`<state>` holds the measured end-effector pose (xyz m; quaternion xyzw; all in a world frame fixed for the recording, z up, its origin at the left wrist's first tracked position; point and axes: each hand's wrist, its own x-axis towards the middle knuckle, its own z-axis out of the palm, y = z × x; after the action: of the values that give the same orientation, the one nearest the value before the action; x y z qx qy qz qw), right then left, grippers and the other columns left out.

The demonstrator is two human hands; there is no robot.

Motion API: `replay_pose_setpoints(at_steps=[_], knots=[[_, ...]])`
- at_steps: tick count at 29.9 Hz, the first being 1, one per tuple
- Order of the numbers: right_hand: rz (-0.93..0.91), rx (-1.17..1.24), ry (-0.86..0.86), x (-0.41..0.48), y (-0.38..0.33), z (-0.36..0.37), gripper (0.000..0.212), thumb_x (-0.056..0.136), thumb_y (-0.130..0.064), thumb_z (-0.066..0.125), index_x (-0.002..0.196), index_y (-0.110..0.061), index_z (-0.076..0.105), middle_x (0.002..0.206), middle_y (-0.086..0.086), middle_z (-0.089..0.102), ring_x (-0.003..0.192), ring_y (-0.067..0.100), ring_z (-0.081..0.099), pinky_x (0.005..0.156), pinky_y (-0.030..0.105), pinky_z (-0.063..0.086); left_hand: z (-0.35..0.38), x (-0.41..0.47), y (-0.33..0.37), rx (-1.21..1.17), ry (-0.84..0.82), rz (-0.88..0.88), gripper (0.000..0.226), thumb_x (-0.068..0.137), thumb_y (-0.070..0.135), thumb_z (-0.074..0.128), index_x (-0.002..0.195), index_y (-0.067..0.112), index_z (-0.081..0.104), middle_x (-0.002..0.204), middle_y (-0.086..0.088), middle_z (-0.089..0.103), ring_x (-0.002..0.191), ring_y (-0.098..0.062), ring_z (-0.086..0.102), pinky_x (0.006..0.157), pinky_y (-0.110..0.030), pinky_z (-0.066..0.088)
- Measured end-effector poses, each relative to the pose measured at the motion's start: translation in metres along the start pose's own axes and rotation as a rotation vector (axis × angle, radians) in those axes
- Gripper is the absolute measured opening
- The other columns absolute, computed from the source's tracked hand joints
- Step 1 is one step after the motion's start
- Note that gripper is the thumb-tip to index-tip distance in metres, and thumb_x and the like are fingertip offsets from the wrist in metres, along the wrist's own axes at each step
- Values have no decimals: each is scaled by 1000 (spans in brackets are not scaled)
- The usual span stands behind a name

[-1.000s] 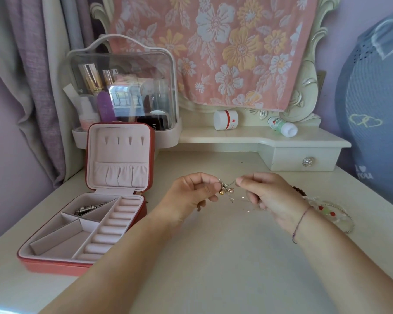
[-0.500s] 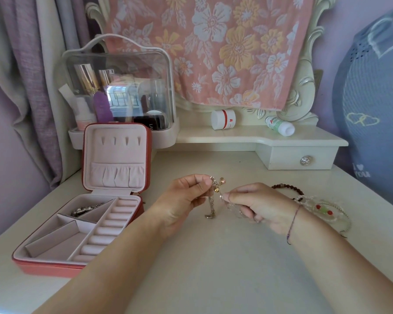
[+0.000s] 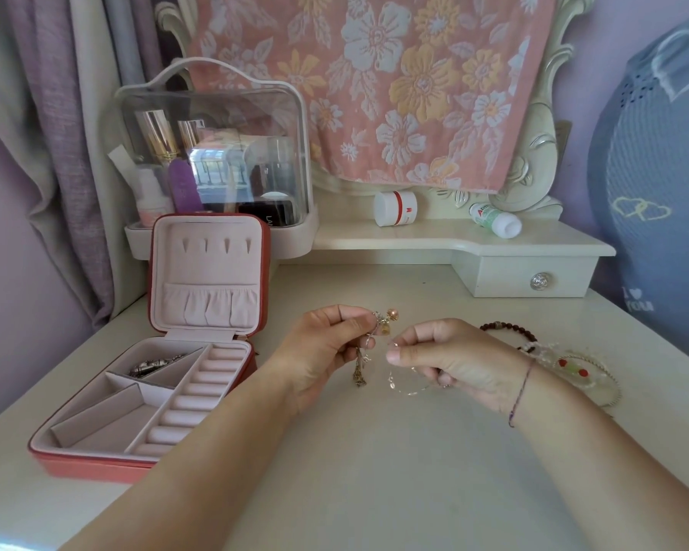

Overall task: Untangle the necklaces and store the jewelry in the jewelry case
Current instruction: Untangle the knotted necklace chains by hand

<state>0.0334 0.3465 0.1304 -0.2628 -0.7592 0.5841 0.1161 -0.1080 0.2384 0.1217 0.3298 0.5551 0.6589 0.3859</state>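
Observation:
Above the middle of the white dressing table, my left hand (image 3: 327, 347) pinches a tangle of thin necklaces (image 3: 382, 324) with small gold and pink charms; a pendant hangs below it. My right hand (image 3: 450, 359) pinches a fine chain loop (image 3: 408, 385) just to the right of the tangle. The red jewelry case (image 3: 96, 463) lies open at the left, its pink lid upright; a silver piece (image 3: 156, 364) sits in its back compartment. A brown bead bracelet (image 3: 510, 332) and clear beaded jewelry (image 3: 573, 367) lie on the table behind my right wrist.
A clear cosmetics box (image 3: 215, 153) stands behind the case. A raised shelf (image 3: 434, 242) with a small drawer (image 3: 533, 280) carries a white jar (image 3: 394, 208) and a toppled bottle (image 3: 494, 220). A floral cloth hangs behind; curtains at left.
My hands have drawn apart and the right one has dropped lower. A pendant and a chain loop now hang free between them. The bead bracelet behind my right wrist has come into sight.

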Motion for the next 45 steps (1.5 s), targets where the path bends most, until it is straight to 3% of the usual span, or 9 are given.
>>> replay_pose_setpoints(at_steps=[12,19,22,29,32,35,37,42,45], knots=[[-14,65,174,3,1,-3,12,89,-20,62,84,-12,68,42,-5,39,36,6,28,40,16,24,-6,3,4,-43,188,3,12,91,8,60,79,10,63,64,3,61,55,-7,47,53,-18,35],[-50,41,168,1,0,-5,15,90,-22,61,85,-12,70,50,-2,48,40,8,33,44,14,29,-20,0,1,610,429,63,7,83,8,60,76,9,62,62,7,65,54,-8,52,53,-21,38],[-46,8,97,1,1,-2,12,91,-15,60,90,-6,69,55,0,57,42,8,40,47,14,35,-25,-3,-6,1012,472,122,4,80,12,60,77,14,61,71,3,67,69,-16,62,59,-26,44],[17,52,-71,2,6,1,17,96,-3,49,102,0,65,78,9,66,61,14,59,52,21,46,-25,-1,-14,1361,515,236,7,85,14,59,90,16,64,95,0,61,95,-23,55,75,-30,42],[20,194,-115,1,4,-1,21,97,3,43,107,4,62,86,18,66,68,18,65,58,24,53,-13,-1,-14,1149,378,487,3,86,19,66,87,19,70,93,3,62,93,-17,56,82,-33,45],[32,387,-147,0,2,-4,21,94,10,43,107,8,60,95,24,65,77,23,68,69,30,58,7,-9,-9,809,23,431,5,86,29,71,84,32,68,93,11,63,93,-3,56,80,-15,40],[42,468,-150,0,1,-6,26,93,12,41,114,14,56,102,27,64,82,26,68,70,31,59,15,-13,-10,743,-100,412,16,77,32,79,88,33,69,96,11,62,93,1,55,79,-9,36],[61,637,-144,2,1,-11,41,87,22,28,123,17,46,112,38,60,98,43,66,78,36,59,12,-7,-18,864,-85,478,29,70,16,85,94,25,72,94,8,62,83,1,55,74,-6,36],[73,584,-118,3,1,-10,41,88,21,28,123,15,48,113,37,60,88,37,69,73,34,60,12,-7,-19,805,-78,443,22,74,13,82,91,24,75,91,6,65,79,-2,58,72,-10,40]])
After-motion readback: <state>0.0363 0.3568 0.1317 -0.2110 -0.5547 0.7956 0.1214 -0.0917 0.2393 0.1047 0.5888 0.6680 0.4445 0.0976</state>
